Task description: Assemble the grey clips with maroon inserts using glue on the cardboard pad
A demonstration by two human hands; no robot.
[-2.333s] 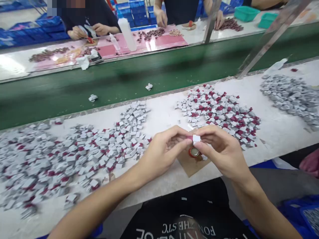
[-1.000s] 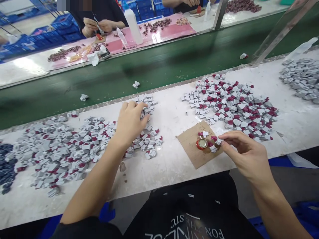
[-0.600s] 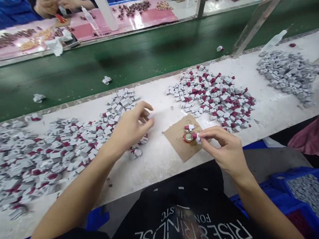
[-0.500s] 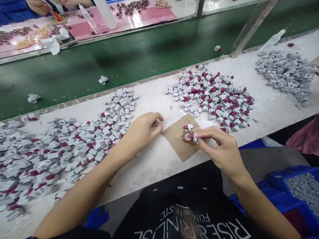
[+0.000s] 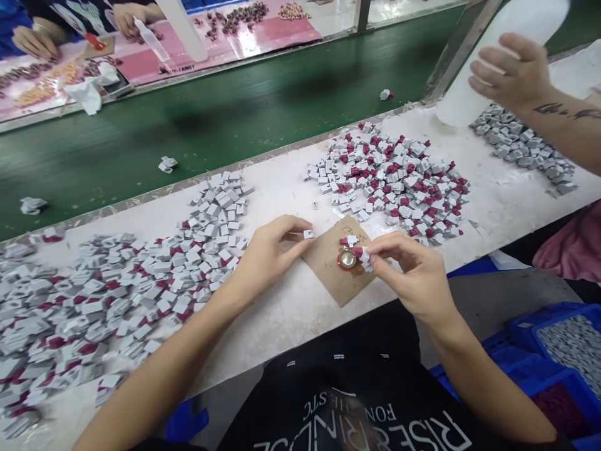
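Note:
My left hand (image 5: 277, 250) pinches a small pale grey block (image 5: 308, 234) at its fingertips, by the left corner of a brown cardboard square (image 5: 340, 288). On the square lies a round cap (image 5: 347, 259) with a red rim and shiny contents. A maroon-and-white piece (image 5: 349, 240) rests just above the cap. In my right hand (image 5: 408, 269), thumb and fingers hold another maroon-and-white piece (image 5: 364, 255) close to the cap's right side. Wet-looking spots mark the cardboard.
Piles of grey and maroon pieces lie left (image 5: 107, 300) and behind right (image 5: 399, 178). Beyond runs a green belt (image 5: 263, 113). At right, another person's hand (image 5: 511, 72) is beside a large white bottle (image 5: 479, 69). Blue crates (image 5: 521, 376) stand lower right.
Another person's hand and a white bottle have appeared at the upper right. The pieces on the green belt have shifted left. The block in my left fingertips now shows more clearly.

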